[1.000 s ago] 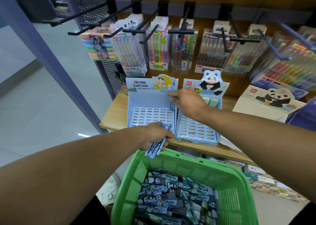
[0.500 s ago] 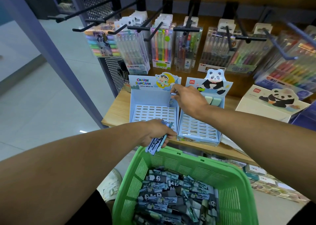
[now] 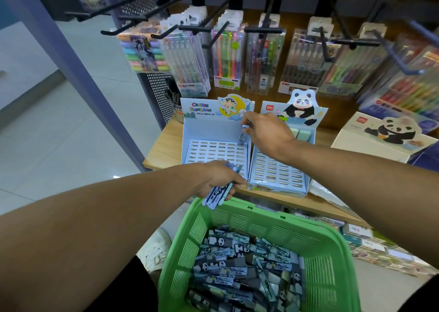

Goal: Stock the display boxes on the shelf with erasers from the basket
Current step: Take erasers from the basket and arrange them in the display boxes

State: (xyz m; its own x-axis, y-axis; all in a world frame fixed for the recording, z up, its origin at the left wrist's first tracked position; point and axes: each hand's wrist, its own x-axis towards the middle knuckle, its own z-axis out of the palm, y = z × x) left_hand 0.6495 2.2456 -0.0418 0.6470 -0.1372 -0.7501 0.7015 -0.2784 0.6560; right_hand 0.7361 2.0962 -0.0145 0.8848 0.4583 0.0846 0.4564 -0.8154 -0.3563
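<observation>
Two pale blue display boxes stand side by side on the wooden shelf [image 3: 164, 143]: the left display box [image 3: 215, 133], headed with a cartoon card, and the right display box [image 3: 280, 171], headed with a panda card. The right hand [image 3: 266, 133] reaches over the left box's far right corner, thumb and fingers pinching a single eraser [image 3: 244, 126] just above another eraser [image 3: 242, 139] that stands upright in that corner. The slotted floor of the left box shows bare elsewhere. Two pale green erasers [image 3: 300, 133] stand at the far end of the right box. The left hand [image 3: 218, 178], near the shelf's front edge, is curled round a bundle of erasers [image 3: 219, 192] that hangs over the far rim of the green basket [image 3: 327, 259]. Loose panda-print erasers [image 3: 242, 271] fill the basket's floor. Pen packs [image 3: 228, 57] hang from black hooks [image 3: 197, 28] beyond the boxes; a panda carton [image 3: 384, 133] lies at far right.
</observation>
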